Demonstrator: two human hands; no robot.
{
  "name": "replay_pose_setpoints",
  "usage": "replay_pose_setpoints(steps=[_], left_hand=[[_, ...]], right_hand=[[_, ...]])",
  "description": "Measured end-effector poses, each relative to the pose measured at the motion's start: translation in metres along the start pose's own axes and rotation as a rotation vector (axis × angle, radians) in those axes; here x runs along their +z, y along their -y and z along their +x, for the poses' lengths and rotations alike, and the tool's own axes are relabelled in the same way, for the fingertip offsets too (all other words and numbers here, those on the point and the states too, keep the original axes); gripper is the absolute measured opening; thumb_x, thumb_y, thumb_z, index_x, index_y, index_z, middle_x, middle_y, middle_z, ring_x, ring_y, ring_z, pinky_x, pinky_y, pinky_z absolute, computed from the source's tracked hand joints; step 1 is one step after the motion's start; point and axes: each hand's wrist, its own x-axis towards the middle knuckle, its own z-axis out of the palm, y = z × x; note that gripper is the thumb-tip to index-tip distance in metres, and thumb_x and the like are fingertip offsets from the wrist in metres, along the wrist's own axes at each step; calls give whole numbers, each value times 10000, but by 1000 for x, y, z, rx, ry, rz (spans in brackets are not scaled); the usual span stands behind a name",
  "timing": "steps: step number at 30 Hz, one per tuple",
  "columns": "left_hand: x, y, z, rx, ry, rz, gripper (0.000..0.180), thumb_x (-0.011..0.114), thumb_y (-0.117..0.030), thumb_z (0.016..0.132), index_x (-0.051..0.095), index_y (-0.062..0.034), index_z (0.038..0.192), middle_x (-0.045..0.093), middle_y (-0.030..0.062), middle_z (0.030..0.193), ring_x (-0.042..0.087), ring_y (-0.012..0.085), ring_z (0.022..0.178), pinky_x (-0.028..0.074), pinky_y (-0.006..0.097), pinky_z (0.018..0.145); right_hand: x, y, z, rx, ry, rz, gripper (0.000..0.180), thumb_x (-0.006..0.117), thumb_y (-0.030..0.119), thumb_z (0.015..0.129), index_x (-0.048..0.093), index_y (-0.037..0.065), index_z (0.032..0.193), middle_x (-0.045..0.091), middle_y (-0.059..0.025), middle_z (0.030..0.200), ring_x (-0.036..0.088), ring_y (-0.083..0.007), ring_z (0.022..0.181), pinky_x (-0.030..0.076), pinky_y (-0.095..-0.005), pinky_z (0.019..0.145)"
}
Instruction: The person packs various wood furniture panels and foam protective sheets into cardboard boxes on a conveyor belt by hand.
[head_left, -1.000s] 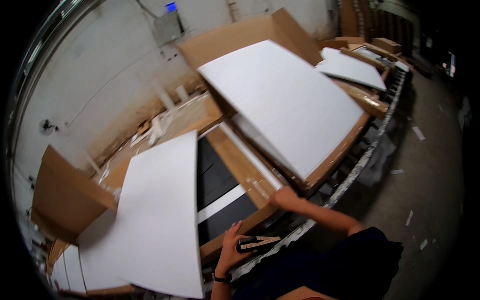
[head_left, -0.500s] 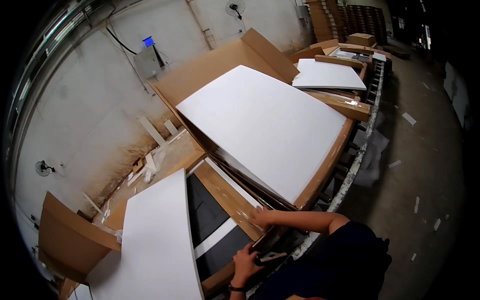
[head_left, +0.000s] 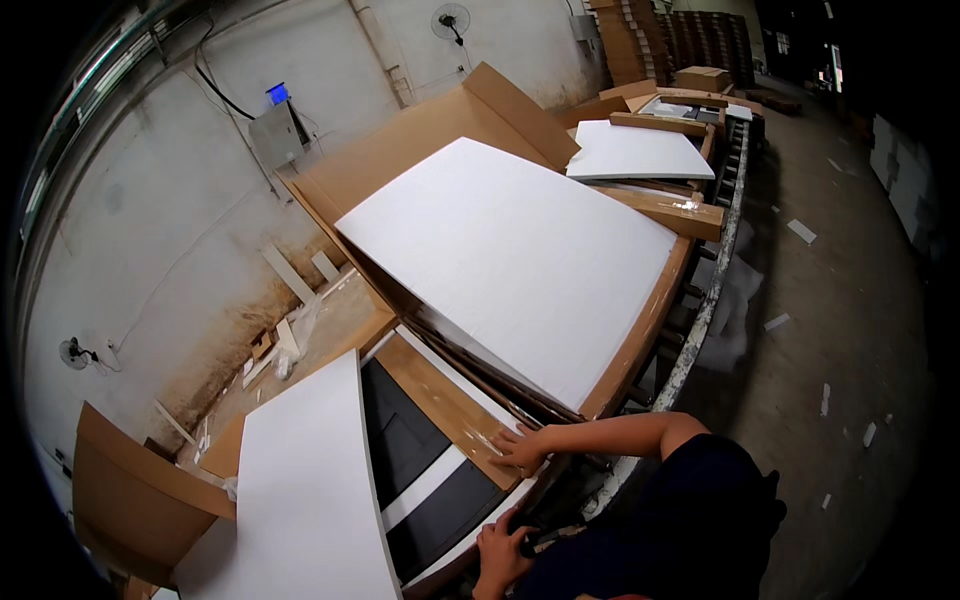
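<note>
Here the right hand (head_left: 522,449) lies flat, fingers spread, on the taped brown cardboard flap (head_left: 455,405), whose long axis runs away up-left; the left hand (head_left: 500,548), nearer the body, grips a dark tool (head_left: 540,538).

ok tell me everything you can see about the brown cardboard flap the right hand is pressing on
The cardboard flap is a long, flat brown strip of what looks like corrugated board, lying folded down along the edge of an open carton. It runs diagonally from upper left to lower right, between the dark panel inside the carton and the big white panel beside it. Glossy clear tape shows near its lower end. The right hand rests flat on that end, fingers spread.
</note>
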Motion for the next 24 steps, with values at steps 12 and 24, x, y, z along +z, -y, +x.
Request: replay_pose_setpoints(steps=[12, 24], left_hand=[[-20, -4, 3, 84, -43, -54, 361, 733, -338, 569, 635, -181, 879, 416, 112, 1233, 433, 308, 925, 341, 412, 820], [-17, 0, -2, 63, -18, -133, 349, 716, -286, 584, 629, -170, 902, 386, 104, 1261, 410, 307, 1011, 308, 432, 882]], right_hand=[[-13, 27, 14, 160, -5, -197, 1059, 774, 261, 547, 130, 154, 1380, 106, -258, 1393, 118, -420, 1284, 186, -652, 936], [-7, 20, -25, -17, -434, -214, 934, 767, 331, 562, 268, 168, 1335, 269, -141, 1362, 229, -341, 1273, 169, -634, 954]])
